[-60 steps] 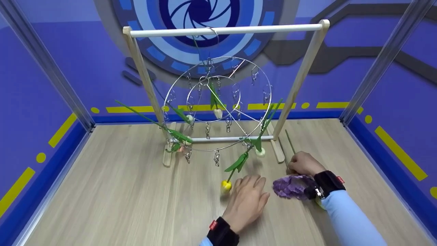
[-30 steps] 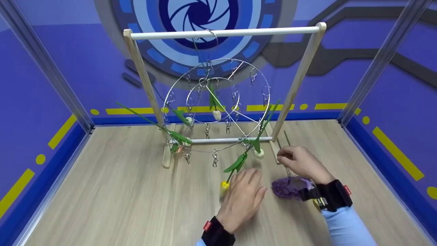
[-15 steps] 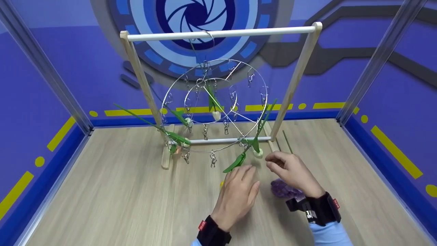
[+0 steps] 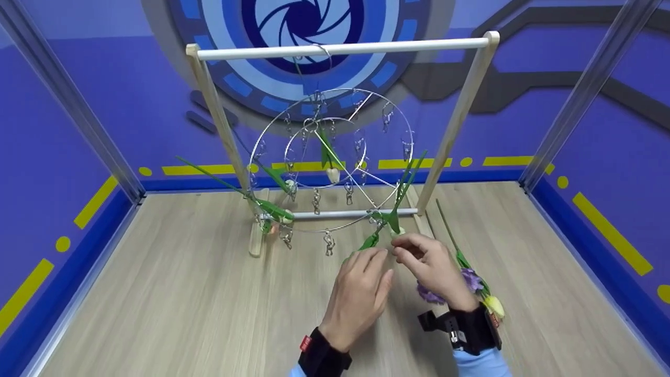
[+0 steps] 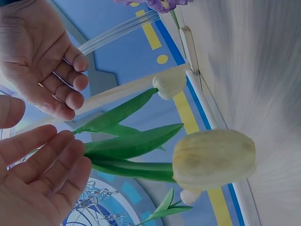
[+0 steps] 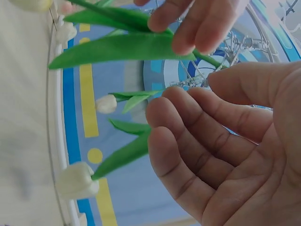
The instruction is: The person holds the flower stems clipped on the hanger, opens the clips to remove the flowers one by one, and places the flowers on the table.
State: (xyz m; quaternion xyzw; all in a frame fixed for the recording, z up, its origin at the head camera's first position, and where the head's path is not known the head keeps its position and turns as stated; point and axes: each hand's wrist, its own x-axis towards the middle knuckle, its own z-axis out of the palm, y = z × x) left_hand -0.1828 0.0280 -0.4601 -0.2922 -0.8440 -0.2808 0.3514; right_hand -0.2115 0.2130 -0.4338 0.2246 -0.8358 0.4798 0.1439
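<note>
A circular wire clip hanger [image 4: 320,157] hangs from a wooden rack [image 4: 340,50] with several artificial tulips clipped on. At its lower right, my left hand [image 4: 358,293] reaches beside a hanging yellow tulip [image 5: 214,157]. Its fingers are extended near or against the green leaves [image 6: 122,49]; contact is hard to tell. The head view hides that bloom behind the hand. My right hand [image 4: 434,267] faces the left one, fingers loosely bent with nothing between them, close to a white tulip [image 4: 398,230]. The wrist views show both palms.
On the table at right, beneath and beside the right forearm, lie a purple flower [image 4: 430,294] and a pale yellow tulip [image 4: 493,307]. Metal clips [image 4: 328,243] dangle around the rings. The rack's right foot [image 4: 423,226] stands just behind the right hand.
The right hand has left the stem lying by the purple flower and moved left toward the left hand. The left hand has shifted slightly up and left, covering the yellow bloom.
</note>
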